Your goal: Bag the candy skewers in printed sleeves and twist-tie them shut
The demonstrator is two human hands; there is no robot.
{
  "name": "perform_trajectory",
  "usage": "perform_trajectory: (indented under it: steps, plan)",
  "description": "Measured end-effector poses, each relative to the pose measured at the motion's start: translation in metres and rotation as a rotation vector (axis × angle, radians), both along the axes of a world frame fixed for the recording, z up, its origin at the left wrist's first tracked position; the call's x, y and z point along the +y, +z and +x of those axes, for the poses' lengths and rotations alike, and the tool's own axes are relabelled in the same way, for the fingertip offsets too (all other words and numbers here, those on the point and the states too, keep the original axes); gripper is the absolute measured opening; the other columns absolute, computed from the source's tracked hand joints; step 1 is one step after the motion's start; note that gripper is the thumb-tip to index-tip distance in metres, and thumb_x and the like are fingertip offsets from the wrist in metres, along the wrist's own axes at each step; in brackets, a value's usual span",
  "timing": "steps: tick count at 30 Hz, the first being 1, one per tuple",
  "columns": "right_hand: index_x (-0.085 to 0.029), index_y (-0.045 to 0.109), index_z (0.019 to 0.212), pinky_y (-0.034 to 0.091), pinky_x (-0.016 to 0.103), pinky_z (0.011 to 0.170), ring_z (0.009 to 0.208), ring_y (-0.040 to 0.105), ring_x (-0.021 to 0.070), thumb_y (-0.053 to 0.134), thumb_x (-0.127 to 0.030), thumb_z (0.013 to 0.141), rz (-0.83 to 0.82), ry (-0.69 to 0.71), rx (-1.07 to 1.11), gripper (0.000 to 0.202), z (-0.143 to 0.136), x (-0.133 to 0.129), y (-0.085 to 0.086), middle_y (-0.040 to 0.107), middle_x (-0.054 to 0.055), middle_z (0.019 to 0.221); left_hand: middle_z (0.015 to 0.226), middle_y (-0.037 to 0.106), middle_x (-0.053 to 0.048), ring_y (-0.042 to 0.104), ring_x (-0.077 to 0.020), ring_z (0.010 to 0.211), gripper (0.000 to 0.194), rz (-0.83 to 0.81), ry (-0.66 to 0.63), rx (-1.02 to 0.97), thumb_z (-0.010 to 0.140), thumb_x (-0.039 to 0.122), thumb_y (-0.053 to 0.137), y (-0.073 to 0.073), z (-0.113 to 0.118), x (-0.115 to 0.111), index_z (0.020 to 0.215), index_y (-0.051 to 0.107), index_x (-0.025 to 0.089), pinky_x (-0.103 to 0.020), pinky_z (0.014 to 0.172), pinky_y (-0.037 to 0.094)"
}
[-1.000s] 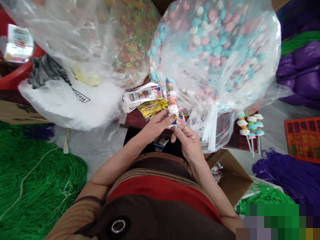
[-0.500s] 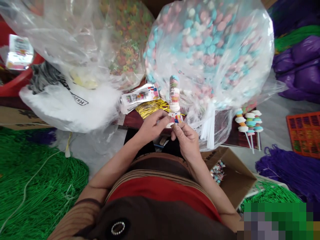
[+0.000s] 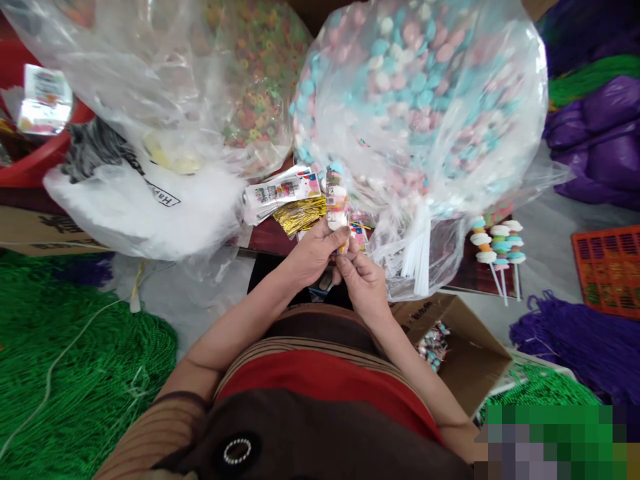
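Note:
A wrapped candy skewer (image 3: pixel 337 200) stands up from between my hands, its stacked pastel sweets inside a clear printed sleeve. My left hand (image 3: pixel 323 250) is closed around its lower end, thumb on top. Just below, my right hand (image 3: pixel 364 270) pinches the bottom of the same wrapper, where the stick lies hidden by my fingers. Behind my left hand lie gold twist ties (image 3: pixel 300 215) and a stack of printed sleeves (image 3: pixel 283 190). White sticks (image 3: pixel 417 257) rest in a clear bag to the right of my right hand.
Large bags of pastel marshmallows (image 3: pixel 420 87) and ring gummies (image 3: pixel 260 87) fill the table's back. Unwrapped candy skewers (image 3: pixel 500 243) lie at the right edge. An open carton (image 3: pixel 470 353) with wrapped skewers stands below. A red tub (image 3: pixel 45 157) is at far left.
The wrapped skewer has moved slightly left and towards me. My left hand has closed on its lower end, and my right hand has shifted a little down and left.

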State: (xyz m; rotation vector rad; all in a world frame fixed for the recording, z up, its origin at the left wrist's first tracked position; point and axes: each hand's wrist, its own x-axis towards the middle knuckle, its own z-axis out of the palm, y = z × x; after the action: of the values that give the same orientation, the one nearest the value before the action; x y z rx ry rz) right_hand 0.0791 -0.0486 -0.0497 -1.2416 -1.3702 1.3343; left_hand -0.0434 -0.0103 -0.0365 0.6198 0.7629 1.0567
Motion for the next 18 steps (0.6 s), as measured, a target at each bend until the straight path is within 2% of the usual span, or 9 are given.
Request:
perform_trajectory:
  steps: [2, 6, 7, 9, 11, 13, 15, 17, 18]
  plan:
    - [-0.021, 0.062, 0.068, 0.048, 0.027, 0.06, 0.055, 0.055, 0.0127, 0.06, -0.064, 0.093, -0.021, 0.02, 0.017, 0.049, 0.001, 0.0, 0.001, 0.06, -0.003, 0.057, 0.06, 0.055, 0.006, 0.047, -0.0065, 0.04, 0.053, -0.008, -0.011, 0.009, 0.072, 0.062, 0.083, -0.004, -0.001, -0.002, 0.073, 0.053, 0.018, -0.02, 0.037, 0.036]
    - [-0.021, 0.071, 0.071, 0.051, 0.028, 0.064, 0.059, 0.061, 0.0141, 0.066, -0.06, 0.091, -0.023, 0.176, -0.062, 0.044, 0.024, 0.011, 0.008, 0.068, -0.001, 0.062, 0.053, 0.048, 0.006, 0.054, -0.0084, 0.049, 0.049, -0.013, 0.01, -0.029, 0.077, 0.056, 0.082, -0.006, -0.01, -0.001, 0.068, 0.054, 0.017, -0.02, 0.049, 0.045]
    - [-0.021, 0.073, 0.074, 0.052, 0.029, 0.066, 0.061, 0.063, 0.0144, 0.067, -0.058, 0.091, -0.015, 0.154, -0.083, 0.041, 0.032, 0.016, 0.011, 0.07, 0.0, 0.064, 0.05, 0.046, 0.007, 0.054, -0.0085, 0.05, 0.047, -0.007, 0.024, -0.041, 0.077, 0.055, 0.083, -0.005, -0.013, -0.002, 0.071, 0.058, 0.016, -0.021, 0.055, 0.048]
    - [-0.022, 0.077, 0.084, 0.054, 0.03, 0.072, 0.066, 0.065, 0.0148, 0.068, -0.055, 0.091, 0.016, -0.007, -0.059, 0.035, 0.044, 0.025, 0.017, 0.072, 0.0, 0.068, 0.046, 0.042, 0.01, 0.05, -0.0072, 0.048, 0.045, 0.001, -0.001, -0.069, 0.076, 0.054, 0.085, -0.001, -0.015, -0.006, 0.08, 0.063, 0.015, -0.023, 0.064, 0.052]
    - [-0.024, 0.076, 0.1, 0.056, 0.031, 0.073, 0.073, 0.069, 0.0167, 0.072, -0.058, 0.086, 0.007, -0.11, 0.069, 0.037, 0.048, 0.033, 0.023, 0.076, 0.001, 0.079, 0.044, 0.038, 0.012, 0.043, -0.0058, 0.042, 0.048, -0.009, -0.16, -0.122, 0.076, 0.057, 0.083, 0.002, -0.01, -0.013, 0.083, 0.065, 0.014, -0.026, 0.067, 0.054]
    - [-0.027, 0.072, 0.113, 0.059, 0.033, 0.07, 0.084, 0.072, 0.0212, 0.076, -0.065, 0.078, -0.09, -0.035, 0.245, 0.052, 0.043, 0.036, 0.027, 0.078, 0.004, 0.092, 0.043, 0.036, 0.012, 0.037, -0.0051, 0.038, 0.053, -0.029, -0.372, -0.207, 0.075, 0.064, 0.081, 0.005, -0.001, -0.022, 0.074, 0.06, 0.015, -0.028, 0.064, 0.054]
    - [-0.028, 0.07, 0.112, 0.061, 0.036, 0.067, 0.087, 0.073, 0.024, 0.078, -0.067, 0.072, -0.2, 0.046, 0.398, 0.057, 0.032, 0.036, 0.029, 0.076, 0.004, 0.093, 0.043, 0.033, 0.011, 0.035, -0.005, 0.038, 0.063, -0.045, -0.521, -0.253, 0.074, 0.074, 0.075, 0.004, 0.007, -0.028, 0.062, 0.049, 0.018, -0.029, 0.061, 0.054]
    - [-0.028, 0.069, 0.102, 0.063, 0.036, 0.067, 0.078, 0.072, 0.0218, 0.082, -0.063, 0.07, -0.235, 0.009, 0.513, 0.05, 0.023, 0.035, 0.03, 0.072, 0.0, 0.08, 0.045, 0.037, 0.008, 0.041, -0.0068, 0.041, 0.068, -0.034, -0.548, -0.204, 0.076, 0.081, 0.067, 0.001, 0.011, -0.03, 0.058, 0.043, 0.019, -0.03, 0.061, 0.054]
    - [-0.027, 0.069, 0.096, 0.063, 0.035, 0.067, 0.071, 0.07, 0.0194, 0.084, -0.059, 0.069, -0.223, -0.033, 0.554, 0.045, 0.019, 0.035, 0.029, 0.069, -0.002, 0.074, 0.047, 0.043, 0.006, 0.045, -0.0081, 0.044, 0.066, -0.018, -0.521, -0.14, 0.078, 0.08, 0.064, 0.0, 0.01, -0.029, 0.061, 0.046, 0.019, -0.03, 0.061, 0.054]
